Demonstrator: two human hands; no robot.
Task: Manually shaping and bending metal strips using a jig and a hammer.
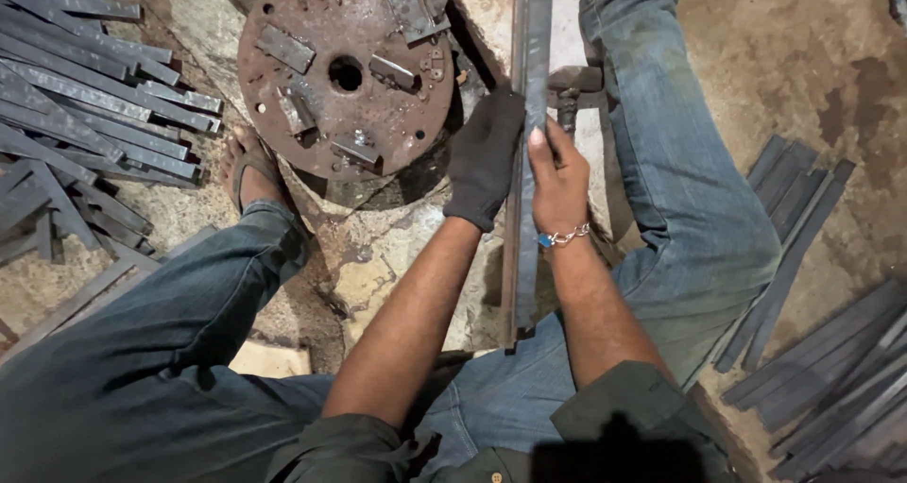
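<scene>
A long flat steel strip (532,49) runs straight away from me between my legs, lying over a pale stone slab (567,30). My left hand (484,152), in a black glove, grips the strip's left edge near its middle. My right hand (557,176), bare with a chain bracelet at the wrist, holds the same strip from the right, thumb pressed on its top face. The strip's near end (515,332) sits over my lap.
A rusty round steel plate (283,96) with small welded blocks and a centre hole lies left of the strip. Piles of cut steel strips lie at the far left (85,96) and at the right (803,247). My sandalled foot (250,167) rests beside the plate.
</scene>
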